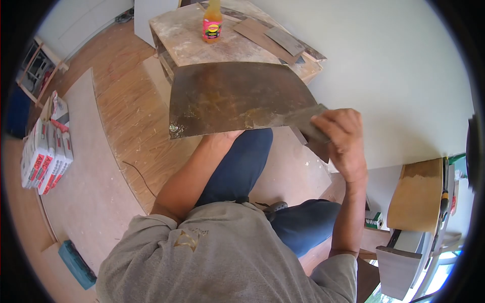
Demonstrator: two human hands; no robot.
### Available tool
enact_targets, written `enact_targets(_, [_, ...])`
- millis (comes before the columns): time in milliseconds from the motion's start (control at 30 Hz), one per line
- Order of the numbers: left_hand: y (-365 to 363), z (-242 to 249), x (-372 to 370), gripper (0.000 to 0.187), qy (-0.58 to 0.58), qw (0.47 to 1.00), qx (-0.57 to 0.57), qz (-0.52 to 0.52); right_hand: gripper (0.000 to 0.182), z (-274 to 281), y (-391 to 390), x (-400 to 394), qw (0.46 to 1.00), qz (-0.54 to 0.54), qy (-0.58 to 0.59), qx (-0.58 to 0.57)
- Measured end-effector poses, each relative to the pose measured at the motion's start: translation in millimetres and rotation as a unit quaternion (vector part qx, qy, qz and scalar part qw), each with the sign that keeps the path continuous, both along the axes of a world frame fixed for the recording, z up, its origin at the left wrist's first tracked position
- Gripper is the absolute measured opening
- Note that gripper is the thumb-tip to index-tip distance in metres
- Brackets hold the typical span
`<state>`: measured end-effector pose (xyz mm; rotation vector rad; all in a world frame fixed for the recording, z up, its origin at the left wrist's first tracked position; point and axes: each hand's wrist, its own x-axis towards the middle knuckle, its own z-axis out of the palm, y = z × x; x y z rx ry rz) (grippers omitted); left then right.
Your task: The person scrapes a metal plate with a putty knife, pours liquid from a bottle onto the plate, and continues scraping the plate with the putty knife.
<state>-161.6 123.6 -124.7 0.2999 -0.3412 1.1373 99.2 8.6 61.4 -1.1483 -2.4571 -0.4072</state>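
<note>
A large brown, worn sheet (232, 98) hangs in the air over my knees, slightly curved. My left hand (228, 135) reaches under its lower edge and holds it up; the fingers are hidden behind the sheet. My right hand (341, 139) grips a flat grey piece (305, 123) pressed against the sheet's lower right corner. Below the sheet are my legs in blue trousers (242, 166).
A worn wooden table (187, 43) stands just behind the sheet, with an orange drink bottle (212, 22) and grey strips (285, 40) on it. A big white panel (399, 76) fills the right. Stacked bags (45, 154), a teal case (76, 262) and a thin cable (139, 177) lie on the floor at left.
</note>
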Motion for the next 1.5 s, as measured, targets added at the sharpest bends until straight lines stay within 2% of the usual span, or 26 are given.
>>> enact_targets(33, [0, 0, -1, 0.061, -0.001, 1.000, 0.001, 0.003, 0.048, 3, 5, 0, 0.999, -0.008, 0.048, 0.009])
enact_targets(67, [0, 1, -1, 0.061, 0.000, 1.000, 0.001, 0.004, 0.048, 5, 11, -4, 0.999, -0.007, 0.049, 0.008])
enact_targets(167, [2, 3, 2, 0.061, 0.005, 1.000, 0.007, 0.006, 0.047, 0, 36, -29, 0.988, 0.077, 0.106, -0.077])
enact_targets(467, [-10, -6, -9, 0.061, 0.012, 1.000, 0.003, 0.029, 0.041, -15, 74, -75, 0.964, 0.181, 0.047, -0.190])
enact_targets(567, [-2, -5, -7, 0.061, 0.012, 1.000, -0.001, 0.027, 0.041, -10, 59, -64, 0.966, 0.171, 0.015, -0.193])
enact_targets(633, [-1, -6, -8, 0.063, -0.067, 0.998, -0.002, -0.012, 0.042, -9, 53, -52, 0.967, 0.160, 0.007, -0.198])
enact_targets(800, [1, -14, -12, 0.061, -0.050, 0.998, 0.033, -0.018, 0.045, -5, 52, -19, 0.971, 0.136, 0.009, -0.195])
enact_targets(867, [-3, -13, -13, 0.060, -0.040, 0.998, 0.027, -0.033, 0.047, -5, 53, -8, 0.976, 0.083, 0.100, -0.177])
enact_targets(900, [-3, -12, -13, 0.060, -0.036, 0.999, -0.003, -0.036, 0.048, -3, 52, -7, 0.989, 0.074, 0.047, -0.115])
enact_targets(1000, [-4, -3, -15, 0.060, -0.041, 0.997, -0.046, -0.053, 0.047, -5, 43, -13, 0.997, 0.022, 0.043, -0.054])
enact_targets(1067, [-5, -5, -13, 0.060, -0.050, 0.994, -0.069, -0.068, 0.046, -11, 37, -17, 0.999, 0.022, 0.022, -0.044])
enact_targets(1133, [-2, -14, -7, 0.059, 0.034, 0.996, -0.081, -0.014, 0.046, -23, 30, -21, 0.999, 0.020, 0.000, -0.037])
enact_targets(1233, [-5, -10, 0, 0.059, -0.021, 0.997, -0.072, -0.013, 0.044, -46, 18, -25, 0.999, 0.026, -0.010, -0.032])
enact_targets(1300, [-5, -11, -4, 0.059, -0.017, 0.998, -0.058, -0.021, 0.043, -56, 5, -27, 0.999, 0.015, -0.016, -0.024])
enact_targets(1433, [-2, -12, -2, 0.060, -0.041, 0.997, -0.049, -0.052, 0.043, -28, -11, -11, 0.998, 0.023, -0.036, -0.049])
enact_targets(1500, [-1, -16, 1, 0.058, -0.035, 0.997, -0.047, -0.053, 0.043, -5, -15, -5, 0.999, -0.019, -0.042, -0.022])
